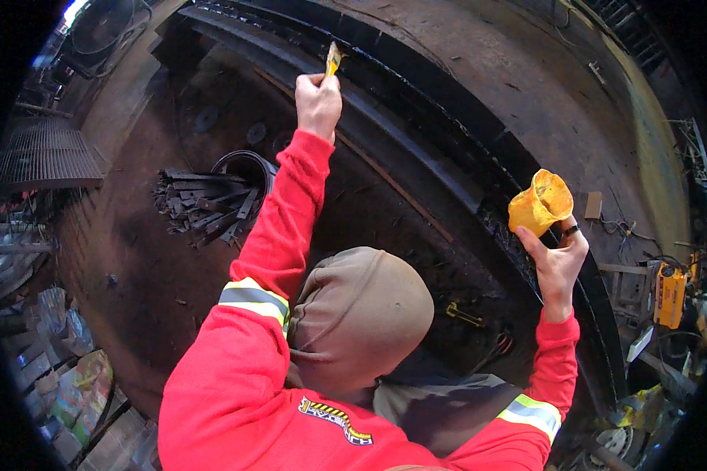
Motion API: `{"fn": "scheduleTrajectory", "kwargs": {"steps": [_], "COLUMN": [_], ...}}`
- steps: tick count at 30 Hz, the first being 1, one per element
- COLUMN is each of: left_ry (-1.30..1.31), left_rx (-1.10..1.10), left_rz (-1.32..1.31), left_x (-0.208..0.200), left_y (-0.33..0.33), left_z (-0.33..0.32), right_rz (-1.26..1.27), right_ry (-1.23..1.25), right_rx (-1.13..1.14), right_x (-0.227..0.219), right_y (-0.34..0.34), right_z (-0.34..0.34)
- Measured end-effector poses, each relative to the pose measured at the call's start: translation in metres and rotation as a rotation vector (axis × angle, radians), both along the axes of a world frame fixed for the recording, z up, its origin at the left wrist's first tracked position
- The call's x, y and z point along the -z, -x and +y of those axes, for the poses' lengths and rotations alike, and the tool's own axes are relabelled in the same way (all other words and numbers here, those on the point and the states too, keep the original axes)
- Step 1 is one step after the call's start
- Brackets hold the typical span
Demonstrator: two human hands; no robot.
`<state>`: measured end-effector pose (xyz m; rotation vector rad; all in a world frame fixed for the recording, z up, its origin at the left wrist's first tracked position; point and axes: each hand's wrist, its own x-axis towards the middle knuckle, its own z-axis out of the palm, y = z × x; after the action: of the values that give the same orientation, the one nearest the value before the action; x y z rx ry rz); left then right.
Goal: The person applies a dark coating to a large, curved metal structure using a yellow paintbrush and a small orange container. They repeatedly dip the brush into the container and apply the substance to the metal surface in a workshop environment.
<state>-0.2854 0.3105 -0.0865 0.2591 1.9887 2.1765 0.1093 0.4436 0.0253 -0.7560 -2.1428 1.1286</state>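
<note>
My left hand (319,104) is closed around a paintbrush (333,61) with a yellow handle. Its bristles point away from me, at the edge of a long, dark, curved metal beam (416,94); whether they touch it I cannot tell. On the right, my right hand (559,255) grips a crumpled-looking yellow cup (536,208) from below, thumb on one side and fingers on the other. The cup tilts over the beam's near right part, its mouth facing up and to the right. Dark stains show inside; how full it is I cannot tell.
Flat metal strips (200,200) lie bundled by a round metal ring (247,161). A thin brown bar (393,183) runs along the beam. A yellow tool (464,315) and red-handled pliers (501,344) lie near my knee (361,314). A yellow machine (670,295) stands right.
</note>
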Motion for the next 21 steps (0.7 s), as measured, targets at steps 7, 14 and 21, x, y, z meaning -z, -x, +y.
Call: {"fn": "scheduleTrajectory", "kwargs": {"steps": [7, 14, 21], "left_ry": [0.344, 0.133, 0.232], "left_rx": [-0.023, -0.092, 0.044], "left_rz": [0.269, 0.147, 0.349], "left_x": [-0.013, 0.009, -0.003], "left_y": [-0.043, -0.035, -0.086], "left_z": [0.009, 0.002, -0.008], "right_rz": [-0.005, 0.032, 0.021], "right_ry": [0.017, 0.041, 0.017], "right_rx": [-0.006, 0.013, -0.009], "right_x": [0.002, 0.002, 0.002], "right_y": [-0.001, 0.003, 0.003], "right_z": [0.0, -0.004, -0.001]}}
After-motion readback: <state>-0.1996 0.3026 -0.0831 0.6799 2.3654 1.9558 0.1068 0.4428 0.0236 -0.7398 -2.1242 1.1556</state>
